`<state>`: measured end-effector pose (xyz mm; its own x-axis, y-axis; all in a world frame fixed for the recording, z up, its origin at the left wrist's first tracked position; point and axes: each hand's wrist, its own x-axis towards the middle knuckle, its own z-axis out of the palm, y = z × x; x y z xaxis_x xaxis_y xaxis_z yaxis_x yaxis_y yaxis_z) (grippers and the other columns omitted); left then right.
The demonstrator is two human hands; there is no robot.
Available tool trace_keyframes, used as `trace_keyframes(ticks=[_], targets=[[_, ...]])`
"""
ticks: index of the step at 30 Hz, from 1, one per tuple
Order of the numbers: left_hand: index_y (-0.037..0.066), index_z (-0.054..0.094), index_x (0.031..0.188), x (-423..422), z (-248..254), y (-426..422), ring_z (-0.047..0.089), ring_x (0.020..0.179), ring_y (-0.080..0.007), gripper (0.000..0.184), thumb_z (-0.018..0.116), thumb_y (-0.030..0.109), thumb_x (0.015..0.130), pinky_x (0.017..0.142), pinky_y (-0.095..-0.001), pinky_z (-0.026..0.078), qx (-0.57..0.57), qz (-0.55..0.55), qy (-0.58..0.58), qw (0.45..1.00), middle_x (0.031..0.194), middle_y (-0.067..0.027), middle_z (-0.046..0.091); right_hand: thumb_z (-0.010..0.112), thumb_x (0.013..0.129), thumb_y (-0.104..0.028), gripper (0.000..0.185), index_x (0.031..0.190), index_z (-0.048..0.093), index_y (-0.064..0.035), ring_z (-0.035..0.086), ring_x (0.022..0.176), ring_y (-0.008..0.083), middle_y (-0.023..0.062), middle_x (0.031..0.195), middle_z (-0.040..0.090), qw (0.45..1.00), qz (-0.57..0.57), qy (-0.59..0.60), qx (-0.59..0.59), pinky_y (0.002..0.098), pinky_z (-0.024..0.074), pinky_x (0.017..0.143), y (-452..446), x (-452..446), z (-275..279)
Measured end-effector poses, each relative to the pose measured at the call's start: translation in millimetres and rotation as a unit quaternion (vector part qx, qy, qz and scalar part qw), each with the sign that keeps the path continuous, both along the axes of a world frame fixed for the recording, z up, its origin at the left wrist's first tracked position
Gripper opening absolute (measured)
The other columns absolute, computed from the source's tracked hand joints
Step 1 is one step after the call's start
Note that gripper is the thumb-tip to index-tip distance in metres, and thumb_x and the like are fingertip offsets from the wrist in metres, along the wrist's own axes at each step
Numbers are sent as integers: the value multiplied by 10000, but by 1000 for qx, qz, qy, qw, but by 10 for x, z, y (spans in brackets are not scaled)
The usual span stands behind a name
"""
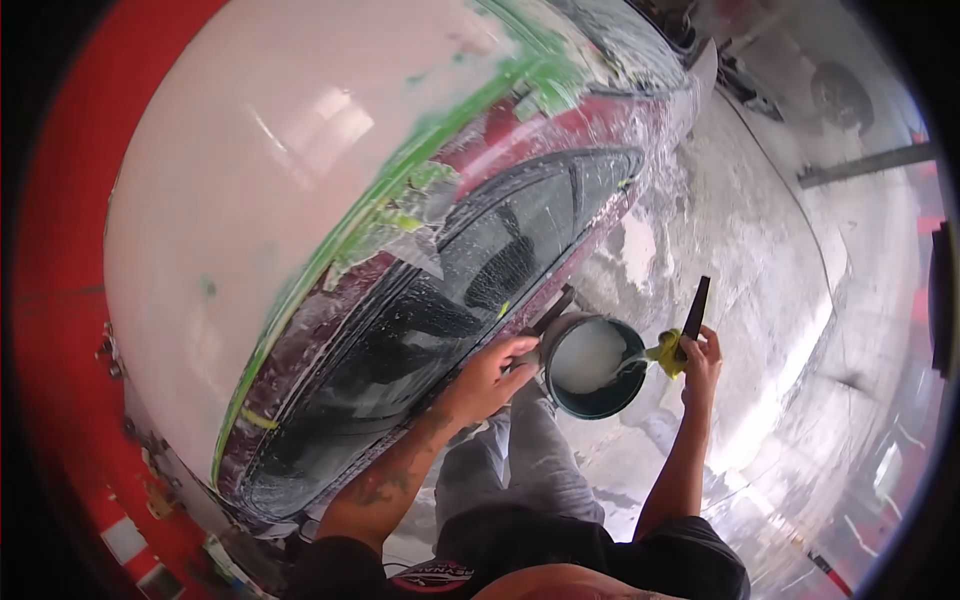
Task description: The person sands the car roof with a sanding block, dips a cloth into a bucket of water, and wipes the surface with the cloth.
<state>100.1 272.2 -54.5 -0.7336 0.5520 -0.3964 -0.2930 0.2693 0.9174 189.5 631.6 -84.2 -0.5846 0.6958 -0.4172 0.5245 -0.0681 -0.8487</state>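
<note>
My right hand (702, 362) is closed around a long, flat black tool (697, 308) and a wet yellow-green cloth (667, 352). Water runs from the cloth into a dark bucket (590, 408) of cloudy whitish water (588, 357). Beside the bucket's left rim is my left hand (492, 378), with thumb and fingers apart and nothing visible in it. Whether it touches the rim I cannot tell. Just left of that hand is the wet side window (440, 300) of a dark red car.
The car's pale roof (260, 190) fills the upper left, edged with green masking tape (385, 185) and torn masking film (405, 225). Wet, stained concrete floor (720, 230) lies right of the car. A grey beam (865, 165) and a wheel (842, 97) show farther back.
</note>
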Motion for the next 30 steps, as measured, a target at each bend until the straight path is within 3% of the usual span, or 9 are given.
trace_keyframes(ticks=[7, 9, 11, 14, 18, 20, 22, 26, 30], targets=[[31, 469, 1397, -1259, 1213, 292, 491, 1305, -290, 654, 739, 342, 890, 1064, -402, 412, 122, 114, 67, 984, 1371, -155, 526, 659, 779, -95, 445, 1209, 595, 3, 648, 958, 176, 124, 1105, 674, 925, 219, 307, -41, 309, 512, 859, -1031, -1571, 2134], [52, 417, 1438, -1602, 1822, 183, 468, 1315, -321, 731, 748, 385, 878, 1076, -454, 387, 206, 191, 1, 960, 1358, -155, 521, 658, 772, -92, 459, 1217, 590, -3, 637, 1010, 183, 118, 1110, 671, 871, 280, 385, -116, 323, 492, 909, -1413, -1954, 2530], [65, 380, 1466, -2010, 1903, 33, 471, 1313, -305, 770, 723, 440, 887, 1042, -460, 421, 307, 295, -169, 889, 1347, -136, 525, 671, 777, -81, 455, 1218, 589, -11, 627, 1008, 174, 93, 1098, 668, 810, 339, 426, -218, 323, 480, 908, -1822, -2285, 2840], [78, 606, 1191, -2550, 2104, -472, 694, 941, -219, 365, 567, 378, 986, 861, -373, 569, 506, 155, -106, 842, 1048, -87, 692, 698, 789, -77, 426, 1200, 596, -33, 607, 958, 135, 39, 1059, 661, 733, 412, 427, -332, 281, 460, 868, -2444, -2787, 3021], [1, 592, 1164, -3059, 2256, -1190, 692, 952, -238, 283, 648, 154, 933, 841, -367, 578, 227, 398, 31, 888, 1055, -109, 680, 708, 803, -96, 327, 1114, 630, -35, 583, 913, 98, 14, 978, 637, 770, 388, 387, -325, 265, 451, 855, -2595, -3284, 2830], [-7, 602, 1154, -3099, 2390, -1421, 686, 924, -237, 317, 683, 174, 906, 821, -363, 568, 173, 435, 63, 882, 1029, -99, 674, 704, 809, -142, 342, 1129, 631, -46, 588, 892, 165, 75, 955, 634, 859, 301, 401, -106, 313, 463, 844, -2455, -3530, 2540], [-13, 616, 1140, -3176, 2463, -1590, 677, 903, -236, 343, 709, 181, 873, 785, -367, 558, 74, 492, 117, 860, 1020, -97, 667, 694, 805, -194, 420, 1192, 608, -58, 589, 907, 280, 171, 970, 635, 853, 289, 345, 264, 406, 479, 841, -2320, -3861, 1940], [-35, 617, 1151, -3315, 2649, -1616, 665, 896, -219, 375, 723, 145, 840, 748, -376, 556, 49, 464, 174, 867, 1040, -100, 664, 673, 801, -243, 470, 1242, 589, -101, 572, 989, 400, 232, 1015, 620, 756, 400, 285, 433, 488, 489, 850, -2611, -4100, 1171], [-40, 602, 1213, -3485, 2615, -1743, 659, 925, -207, 409, 710, 72, 834, 796, -348, 544, 26, 484, 304, 820, 1084, -111, 669, 633, 846, -288, 473, 1302, 565, -180, 543, 1061, 364, 195, 1139, 563, 694, 532, 182, 450, 476, 490, 848, -3160, -3882, 1020]])
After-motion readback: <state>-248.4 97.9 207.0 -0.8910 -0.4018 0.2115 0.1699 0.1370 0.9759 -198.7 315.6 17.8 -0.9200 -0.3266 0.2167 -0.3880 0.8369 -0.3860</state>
